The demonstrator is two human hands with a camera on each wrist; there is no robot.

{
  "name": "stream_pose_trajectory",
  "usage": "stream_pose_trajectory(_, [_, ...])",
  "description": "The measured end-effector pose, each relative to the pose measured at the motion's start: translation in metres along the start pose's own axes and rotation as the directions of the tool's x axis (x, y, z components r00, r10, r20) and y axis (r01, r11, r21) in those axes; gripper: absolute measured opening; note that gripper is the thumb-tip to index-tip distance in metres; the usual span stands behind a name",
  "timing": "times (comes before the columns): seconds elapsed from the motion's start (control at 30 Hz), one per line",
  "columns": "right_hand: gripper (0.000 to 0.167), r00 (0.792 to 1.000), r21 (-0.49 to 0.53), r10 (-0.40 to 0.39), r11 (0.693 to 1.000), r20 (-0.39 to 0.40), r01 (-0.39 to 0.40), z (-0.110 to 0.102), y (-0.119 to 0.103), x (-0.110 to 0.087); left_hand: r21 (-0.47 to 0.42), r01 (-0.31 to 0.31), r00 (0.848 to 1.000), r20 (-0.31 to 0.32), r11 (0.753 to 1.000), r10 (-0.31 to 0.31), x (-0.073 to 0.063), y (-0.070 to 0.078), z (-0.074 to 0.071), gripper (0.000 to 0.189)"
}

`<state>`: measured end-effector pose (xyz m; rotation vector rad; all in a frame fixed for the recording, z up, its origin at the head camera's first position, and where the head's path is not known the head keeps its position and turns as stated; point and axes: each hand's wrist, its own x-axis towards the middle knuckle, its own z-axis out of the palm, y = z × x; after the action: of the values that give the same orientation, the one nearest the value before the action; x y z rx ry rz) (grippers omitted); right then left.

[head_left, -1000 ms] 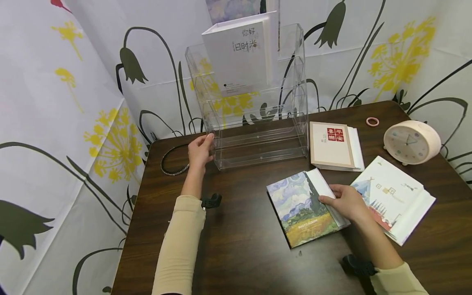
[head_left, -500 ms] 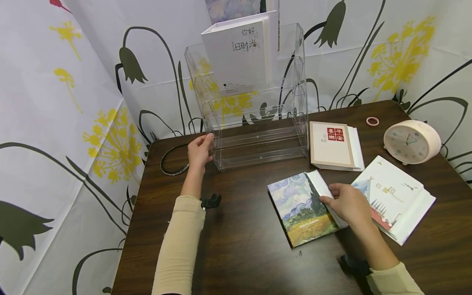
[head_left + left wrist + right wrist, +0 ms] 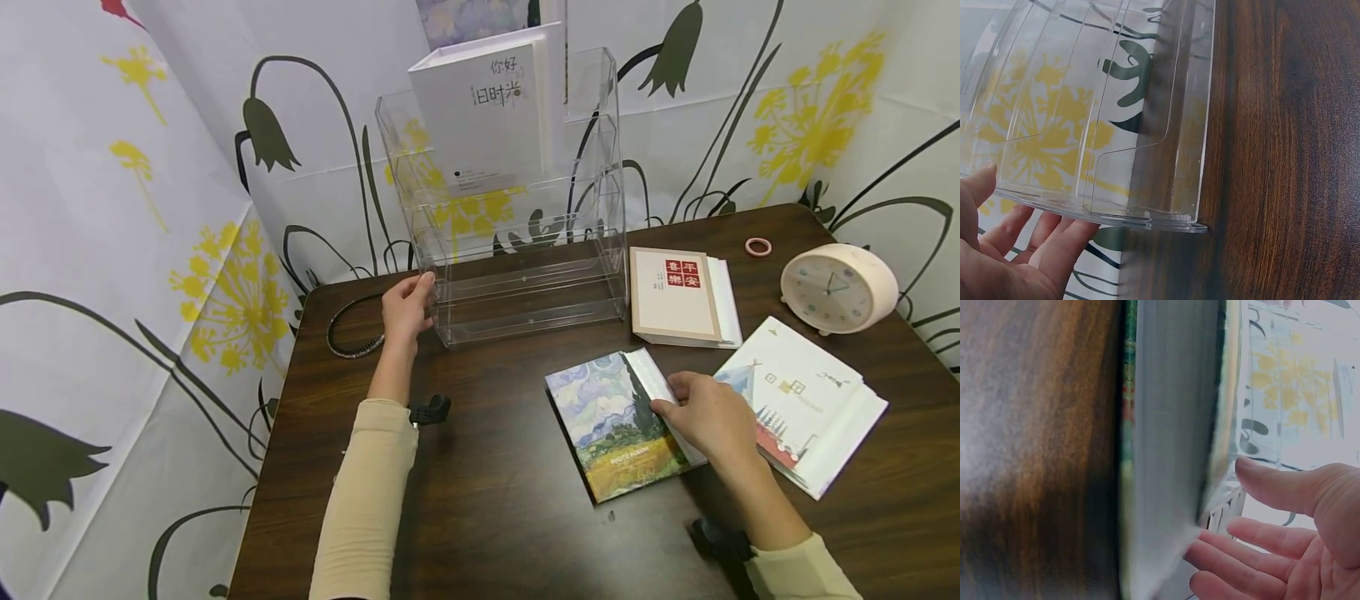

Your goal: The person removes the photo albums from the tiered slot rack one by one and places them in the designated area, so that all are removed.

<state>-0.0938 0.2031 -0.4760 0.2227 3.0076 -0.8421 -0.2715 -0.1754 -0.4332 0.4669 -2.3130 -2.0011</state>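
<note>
In the head view, the left hand (image 3: 406, 310) pinches the side of the clear rack (image 3: 532, 320); the right hand (image 3: 708, 417) pinches the photo album (image 3: 621, 433) on the table (image 3: 480, 533). The left wrist view shows fingers (image 3: 1063, 250) outside the rack; the right wrist's, blurred, leaves exact fingertip contact unclear.

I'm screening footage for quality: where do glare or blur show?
Head view: pale glare on the dark brown wooden table; right wrist view: the rectangular landscape-print photo album looks blurred, right side overexposed; left wrist view: thin bright reflections on the clear plastic rack.
</note>
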Motion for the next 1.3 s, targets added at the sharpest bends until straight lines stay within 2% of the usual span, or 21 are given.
stream_pose_trajectory(0.37, [0.049, 1.0, -0.001, 0.001, 1.0, 0.006, -0.001, -0.005, -0.002, 0.0, -0.018, 0.005, 1.0, 0.004, 1.0, -0.005, 0.001, 0.0, -0.001, 0.048])
stream_pose_trajectory(0.53, [0.042, 0.998, 0.035, -0.049, 0.998, -0.035, 0.05, -0.015, -0.009, 0.004, -0.012, 0.005, 1.0, 0.001, 1.0, -0.005, 0.001, -0.001, -0.001, 0.047])
stream_pose_trajectory(0.67, [0.039, 0.989, 0.077, -0.11, 0.99, -0.1, 0.118, -0.024, -0.017, 0.012, -0.009, 0.007, 1.0, 0.003, 1.0, -0.007, 0.002, -0.001, 0.0, 0.047])
stream_pose_trajectory(0.83, [0.043, 0.972, 0.166, -0.159, 0.968, -0.173, 0.188, -0.03, -0.028, 0.031, -0.015, -0.003, 1.0, 0.003, 1.0, 0.003, 0.001, -0.001, 0.0, 0.046])
stream_pose_trajectory(1.13, [0.056, 0.942, 0.342, -0.158, 0.903, -0.297, 0.26, -0.014, -0.047, 0.085, -0.011, 0.011, 1.0, -0.008, 1.0, -0.011, 0.002, -0.001, -0.003, 0.046])
stream_pose_trajectory(1.3, [0.059, 0.941, 0.405, -0.172, 0.869, -0.292, 0.285, -0.016, -0.05, 0.115, -0.027, 0.014, 1.0, 0.002, 1.0, -0.014, 0.001, 0.002, -0.002, 0.045])
